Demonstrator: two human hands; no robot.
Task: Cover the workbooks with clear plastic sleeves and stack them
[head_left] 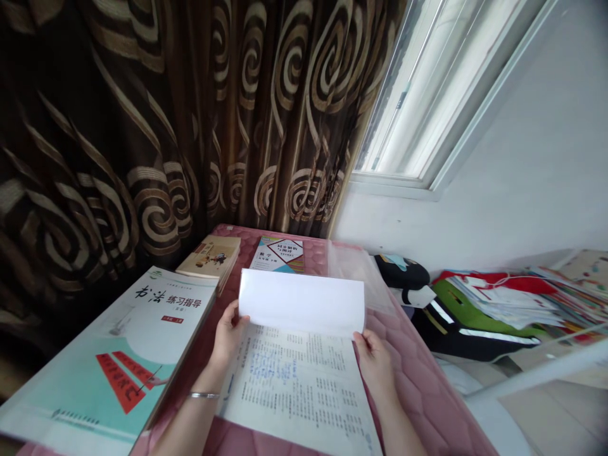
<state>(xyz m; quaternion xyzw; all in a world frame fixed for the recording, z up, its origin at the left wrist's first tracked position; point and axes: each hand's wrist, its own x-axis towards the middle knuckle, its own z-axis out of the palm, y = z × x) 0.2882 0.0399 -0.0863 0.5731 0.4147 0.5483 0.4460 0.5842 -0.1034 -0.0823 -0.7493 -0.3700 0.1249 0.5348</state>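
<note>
A printed worksheet (299,373) lies on the pink quilted table top (422,380) in front of me, its far end folded back toward me so the blank white underside (301,301) shows. My left hand (228,332) grips the fold at its left corner. My right hand (375,361) pinches the fold at its right corner. A thin bracelet (204,395) sits on my left wrist.
A large teal and white workbook (118,361) lies at the left. A small stack of books (211,256), a maths booklet (278,253) and a clear plastic sleeve (356,272) lie beyond the sheet. A brown swirl curtain (166,114) hangs behind. At the right stands a pile of papers and bags (498,301).
</note>
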